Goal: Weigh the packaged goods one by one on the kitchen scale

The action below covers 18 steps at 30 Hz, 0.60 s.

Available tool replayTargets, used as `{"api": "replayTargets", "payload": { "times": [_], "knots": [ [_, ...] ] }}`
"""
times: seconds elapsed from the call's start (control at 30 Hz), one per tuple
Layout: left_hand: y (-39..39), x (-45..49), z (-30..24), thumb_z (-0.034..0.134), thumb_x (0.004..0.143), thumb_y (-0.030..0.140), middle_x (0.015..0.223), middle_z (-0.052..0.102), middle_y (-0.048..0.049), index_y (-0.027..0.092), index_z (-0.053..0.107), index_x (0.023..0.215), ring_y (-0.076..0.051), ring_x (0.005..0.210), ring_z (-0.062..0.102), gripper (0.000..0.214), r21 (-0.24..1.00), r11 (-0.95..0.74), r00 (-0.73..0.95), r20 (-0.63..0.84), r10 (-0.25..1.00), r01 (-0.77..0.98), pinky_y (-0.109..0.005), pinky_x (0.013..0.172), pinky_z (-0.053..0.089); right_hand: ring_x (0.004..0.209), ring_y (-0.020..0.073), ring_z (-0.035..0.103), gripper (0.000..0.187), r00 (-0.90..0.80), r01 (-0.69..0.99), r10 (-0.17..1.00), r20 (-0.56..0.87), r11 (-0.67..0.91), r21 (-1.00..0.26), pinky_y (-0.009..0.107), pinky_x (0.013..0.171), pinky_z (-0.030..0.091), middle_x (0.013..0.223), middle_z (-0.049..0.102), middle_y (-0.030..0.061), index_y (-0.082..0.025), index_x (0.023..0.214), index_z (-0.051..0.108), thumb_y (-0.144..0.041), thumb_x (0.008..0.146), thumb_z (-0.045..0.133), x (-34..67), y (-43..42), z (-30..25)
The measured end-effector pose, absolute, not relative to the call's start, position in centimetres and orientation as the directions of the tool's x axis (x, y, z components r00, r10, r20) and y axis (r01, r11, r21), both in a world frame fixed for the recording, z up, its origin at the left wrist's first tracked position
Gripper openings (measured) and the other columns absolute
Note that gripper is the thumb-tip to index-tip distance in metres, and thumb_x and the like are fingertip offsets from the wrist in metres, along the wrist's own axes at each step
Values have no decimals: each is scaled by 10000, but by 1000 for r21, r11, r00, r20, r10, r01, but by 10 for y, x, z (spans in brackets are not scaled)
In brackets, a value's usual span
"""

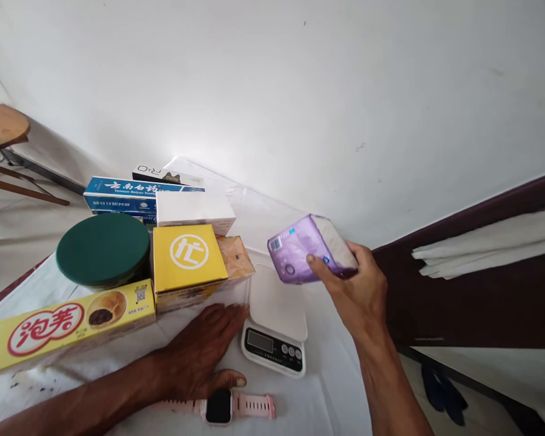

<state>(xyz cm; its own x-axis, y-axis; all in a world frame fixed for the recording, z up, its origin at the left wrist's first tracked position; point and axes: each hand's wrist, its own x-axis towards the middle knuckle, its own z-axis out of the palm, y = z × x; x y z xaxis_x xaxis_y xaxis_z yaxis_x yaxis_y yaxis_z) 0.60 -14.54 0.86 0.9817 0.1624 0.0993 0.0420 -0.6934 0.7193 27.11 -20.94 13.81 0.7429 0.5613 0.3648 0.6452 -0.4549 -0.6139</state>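
Observation:
My right hand (356, 289) grips a purple packet of tissues (305, 248) and holds it in the air, just above and to the right of a small white kitchen scale (276, 324). My left hand (198, 357) lies flat on the white tablecloth, fingers stretched out, its fingertips touching the scale's left side. A pink smartwatch (229, 407) lies just in front of the left hand's thumb. The scale's platform has nothing on it.
Left of the scale stand a yellow box (187, 260), an orange packet (238, 257), a white box (194, 210), a blue box (122, 195), a dark green round tin (103, 249) and a long yellow snack box (68, 330). A wooden stool (0, 130) stands far left.

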Motion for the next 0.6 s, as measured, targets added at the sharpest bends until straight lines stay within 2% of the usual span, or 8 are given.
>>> {"api": "replayTargets", "payload": {
  "times": [0.13, 0.23, 0.33, 0.4, 0.5, 0.6],
  "knots": [
    [-147, 6, 8, 485, 992, 638, 1653, 285, -240, 212, -83, 1646, -422, 1509, 322, 965, 666, -746, 974, 161, 160, 13, -640, 1213, 283, 745, 241, 651, 674, 717, 635, 633, 293, -418, -650, 345, 646, 525, 913, 705, 48, -211, 1177, 640, -636, 671, 773, 244, -260, 122],
    [-148, 5, 11, 475, 1001, 627, 1641, 304, -239, 218, -92, 1642, -413, 1496, 343, 949, 638, -770, 970, 182, 163, 10, -624, 1206, 302, 895, 272, 679, 695, 679, 658, 665, 310, -366, -658, 388, 765, 558, 1068, 712, 84, -209, 1238, 599, -619, 705, 772, 230, -273, 107],
    [-148, 3, 14, 457, 1013, 616, 1641, 307, -226, 233, -102, 1639, -396, 1493, 351, 922, 628, -778, 966, 186, 178, 22, -612, 1205, 309, 1128, 314, 644, 894, 685, 622, 647, 335, -279, -731, 452, 917, 543, 1316, 640, 140, -218, 1411, 471, -577, 674, 828, 224, -277, 98],
    [-149, 3, 15, 449, 1019, 614, 1648, 298, -220, 237, -108, 1637, -383, 1499, 344, 914, 627, -778, 966, 186, 180, 24, -605, 1213, 299, 1217, 324, 611, 982, 697, 562, 626, 349, -175, -809, 476, 957, 530, 1394, 595, 154, -236, 1474, 396, -541, 659, 854, 224, -280, 96],
    [-149, 4, 15, 453, 1009, 632, 1647, 297, -232, 207, -82, 1642, -383, 1504, 337, 931, 639, -769, 970, 175, 171, 21, -601, 1225, 278, 1281, 348, 574, 938, 718, 519, 573, 396, -61, -853, 524, 978, 509, 1430, 565, 166, -247, 1466, 397, -526, 689, 842, 225, -286, 99],
    [-148, 4, 15, 463, 990, 663, 1645, 303, -243, 175, -20, 1647, -393, 1507, 333, 950, 669, -743, 972, 159, 173, 23, -601, 1235, 262, 1293, 377, 560, 922, 735, 525, 527, 427, -44, -850, 579, 991, 483, 1426, 555, 179, -237, 1450, 410, -524, 690, 846, 224, -288, 101]
  ]
}}
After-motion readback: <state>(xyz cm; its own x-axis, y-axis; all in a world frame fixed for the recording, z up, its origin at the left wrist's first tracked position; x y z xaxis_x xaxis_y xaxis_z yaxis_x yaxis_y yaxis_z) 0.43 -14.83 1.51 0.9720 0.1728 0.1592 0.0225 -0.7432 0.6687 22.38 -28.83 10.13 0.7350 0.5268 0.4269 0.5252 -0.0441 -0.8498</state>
